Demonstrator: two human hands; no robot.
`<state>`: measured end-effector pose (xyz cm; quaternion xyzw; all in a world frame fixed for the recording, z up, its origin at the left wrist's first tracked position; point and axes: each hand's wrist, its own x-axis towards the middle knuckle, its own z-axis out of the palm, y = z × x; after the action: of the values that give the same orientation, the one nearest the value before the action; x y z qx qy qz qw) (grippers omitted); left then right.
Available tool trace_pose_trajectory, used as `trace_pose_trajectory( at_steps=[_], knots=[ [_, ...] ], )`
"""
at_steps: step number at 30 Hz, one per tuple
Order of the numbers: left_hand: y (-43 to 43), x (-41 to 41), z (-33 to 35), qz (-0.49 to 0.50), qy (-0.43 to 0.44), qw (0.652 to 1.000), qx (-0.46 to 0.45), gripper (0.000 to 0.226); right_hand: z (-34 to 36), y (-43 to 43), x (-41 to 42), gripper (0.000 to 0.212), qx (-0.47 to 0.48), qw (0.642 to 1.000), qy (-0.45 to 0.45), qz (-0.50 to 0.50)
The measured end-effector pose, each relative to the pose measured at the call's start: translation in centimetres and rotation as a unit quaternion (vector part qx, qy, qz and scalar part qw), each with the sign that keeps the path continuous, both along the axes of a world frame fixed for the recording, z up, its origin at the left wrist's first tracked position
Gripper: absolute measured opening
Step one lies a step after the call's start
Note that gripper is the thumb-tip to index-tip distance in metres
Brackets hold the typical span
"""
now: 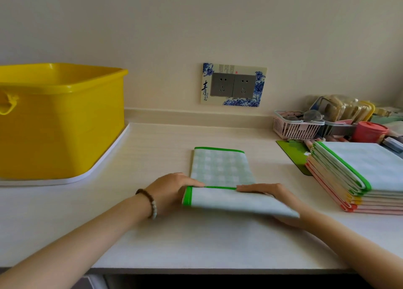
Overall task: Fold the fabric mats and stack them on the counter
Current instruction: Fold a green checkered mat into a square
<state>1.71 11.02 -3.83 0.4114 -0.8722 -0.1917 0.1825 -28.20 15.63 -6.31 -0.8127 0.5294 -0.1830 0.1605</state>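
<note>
A green-edged mat [220,168] lies in the middle of the worktop [152,153], its near part turned over so the plain underside faces up and the checked side shows beyond. The left hand [172,188] pinches the flap at its left end and the right hand [272,192] grips it toward the right end, fingers on top. The hands are set apart, likely to keep the fold line straight and the trim level. A stack [359,171] of folded mats waits close by on the right – within easy reach for this one. A yellow tub [61,123] stands well clear on the left.
</note>
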Motion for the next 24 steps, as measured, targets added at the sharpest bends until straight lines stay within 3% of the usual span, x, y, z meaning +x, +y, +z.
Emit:
trace_pose_trajectory(
  at_steps=[2,3,8,10,14,16,20,24],
  knots=[
    [-0.5,0.0,0.3,0.037,0.095,0.994,0.04,0.021,1.4,0.6,0.9,0.025,-0.015,0.983,-0.166,-0.078],
    [-0.8,0.0,0.3,0.051,0.102,0.993,0.017,0.024,1.7,1.0,0.9,0.025,-0.021,0.972,-0.217,-0.089],
    [-2.0,-0.1,-0.4,0.125,0.137,0.983,0.015,0.032,2.0,-0.7,2.1,0.013,-0.022,0.939,-0.313,-0.139],
    [-2.3,-0.4,-0.5,0.132,0.154,0.979,0.02,0.028,1.7,-1.1,1.9,0.004,-0.038,0.933,-0.318,-0.162],
    [-2.6,-1.2,-0.5,0.154,0.166,0.973,0.041,0.023,1.6,-1.9,2.2,0.016,-0.03,0.918,-0.313,-0.242],
    [-2.9,-1.6,-0.3,0.179,0.152,0.97,0.057,0.032,1.8,-2.2,2.3,0.023,-0.014,0.914,-0.309,-0.264],
    [-3.2,-2.0,0.6,0.2,0.063,0.976,0.066,0.054,1.7,-3.3,2.1,0.04,0.013,0.911,-0.269,-0.313],
    [-3.0,-3.4,1.0,0.189,0.014,0.982,-0.015,0.05,1.8,-3.8,2.1,0.042,0.03,0.909,-0.253,-0.33]
  ],
)
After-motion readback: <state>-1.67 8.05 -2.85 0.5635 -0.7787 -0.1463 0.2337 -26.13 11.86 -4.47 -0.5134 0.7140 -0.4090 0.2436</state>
